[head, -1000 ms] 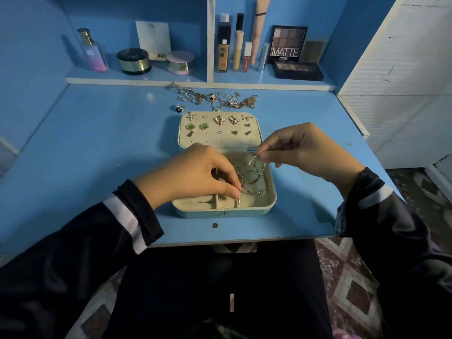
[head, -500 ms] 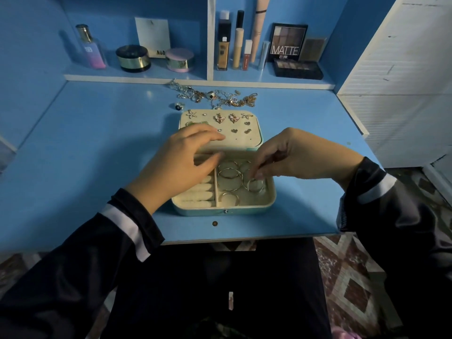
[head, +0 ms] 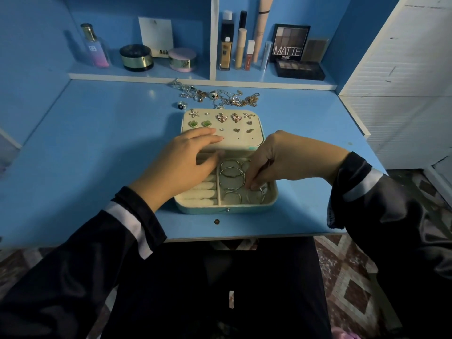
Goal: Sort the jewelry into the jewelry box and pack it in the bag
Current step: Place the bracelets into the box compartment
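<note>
An open mint jewelry box (head: 225, 209) lies mid-desk, its lid (head: 244, 140) flat behind it and studded with several earrings. The right compartment holds several hoop earrings (head: 230, 176); cream ring rolls (head: 203, 192) fill the left. My right hand (head: 281, 157) reaches down into the right compartment, its curled fingertips pinching a hoop (head: 256, 195) near the front corner. My left hand (head: 186, 162) hovers over the box's left half, fingers straight, tips on the lid's near edge. A tangle of loose jewelry (head: 220, 95) and a single ring (head: 182, 105) lie behind the box.
A shelf at the back carries a perfume bottle (head: 95, 47), two round jars, makeup tubes and a MATTE palette (head: 289, 42). A white cabinet (head: 403, 94) borders the desk on the right. A small round stud (head: 216, 221) sits by the desk's front edge.
My right hand lowered a raised hoop into the right compartment and stays there. My left hand left the box's front, moved back and spread its fingers over the lid edge.
</note>
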`<state>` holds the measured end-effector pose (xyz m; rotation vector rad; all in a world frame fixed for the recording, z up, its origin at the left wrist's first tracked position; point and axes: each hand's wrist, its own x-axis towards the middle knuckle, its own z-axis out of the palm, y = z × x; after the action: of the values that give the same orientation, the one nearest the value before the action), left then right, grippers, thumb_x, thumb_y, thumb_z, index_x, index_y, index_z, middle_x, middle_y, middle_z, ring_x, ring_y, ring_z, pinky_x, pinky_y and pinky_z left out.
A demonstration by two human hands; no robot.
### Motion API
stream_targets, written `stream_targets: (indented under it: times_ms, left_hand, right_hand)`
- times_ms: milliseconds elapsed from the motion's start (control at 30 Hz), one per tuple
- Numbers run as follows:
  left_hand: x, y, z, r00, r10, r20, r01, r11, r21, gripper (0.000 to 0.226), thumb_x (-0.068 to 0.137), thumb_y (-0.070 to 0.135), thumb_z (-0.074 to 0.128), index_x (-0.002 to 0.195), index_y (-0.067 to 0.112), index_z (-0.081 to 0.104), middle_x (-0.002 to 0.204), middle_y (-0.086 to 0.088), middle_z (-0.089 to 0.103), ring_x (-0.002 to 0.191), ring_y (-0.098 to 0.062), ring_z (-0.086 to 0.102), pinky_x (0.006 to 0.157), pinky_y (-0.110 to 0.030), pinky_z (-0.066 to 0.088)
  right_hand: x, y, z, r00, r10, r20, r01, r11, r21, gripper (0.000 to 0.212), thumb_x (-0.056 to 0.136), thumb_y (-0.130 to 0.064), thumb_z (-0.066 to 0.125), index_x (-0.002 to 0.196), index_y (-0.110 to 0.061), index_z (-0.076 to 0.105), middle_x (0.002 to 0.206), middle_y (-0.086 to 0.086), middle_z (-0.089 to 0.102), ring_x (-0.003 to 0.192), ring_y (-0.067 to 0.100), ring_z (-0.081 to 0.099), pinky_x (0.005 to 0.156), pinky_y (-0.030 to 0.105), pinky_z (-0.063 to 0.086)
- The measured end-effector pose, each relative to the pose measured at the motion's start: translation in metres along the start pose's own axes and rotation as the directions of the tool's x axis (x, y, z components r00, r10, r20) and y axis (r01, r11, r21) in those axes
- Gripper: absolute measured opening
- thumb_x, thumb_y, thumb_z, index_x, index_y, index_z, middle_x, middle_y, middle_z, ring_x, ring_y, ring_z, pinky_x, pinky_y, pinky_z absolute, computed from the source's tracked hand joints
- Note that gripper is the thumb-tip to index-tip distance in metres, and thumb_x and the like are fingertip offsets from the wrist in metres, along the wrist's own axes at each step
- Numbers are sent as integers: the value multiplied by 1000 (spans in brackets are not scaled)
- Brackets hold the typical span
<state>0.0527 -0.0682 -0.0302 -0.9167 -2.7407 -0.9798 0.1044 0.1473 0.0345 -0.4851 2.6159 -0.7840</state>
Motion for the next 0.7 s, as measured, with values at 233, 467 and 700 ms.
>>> stream_targets:
  times_ms: [233, 467, 700]
  left_hand:
    - [2, -2, -2, 1000, 10, 6, -10, 1000, -17, 40, 92, 38, 61, 128, 22, 64, 141, 5, 54, 131, -10, 48, 113, -31, 37]
    - [22, -17, -19, 991, -7, -134, -7, 995, -99, 26, 95, 29, 62, 120, 23, 68, 123, 11, 61, 117, 0, 52, 99, -7, 33]
    - [50, -48, -22, 985, -121, -123, 102, 983, -153, 30, 99, 26, 56, 128, 22, 61, 130, 5, 58, 121, -6, 50, 102, -20, 35]
  right_hand:
    - [0, 10, -1, 999, -43, -26, 44, 999, 25, 17, 74, -13, 82, 84, -27, 80, 75, -22, 72, 74, -6, 65, 68, 8, 44]
    - [6, 34, -15, 955, -2, -296, 122, 913, 388, 18, 78, -15, 76, 96, -16, 74, 88, -2, 76, 80, 7, 67, 73, 15, 50]
    - [45, 67, -4, 726, 261, -637, 169, 830, 532, 9, 87, -7, 70, 95, -12, 71, 80, 3, 70, 76, 12, 62, 72, 24, 52]
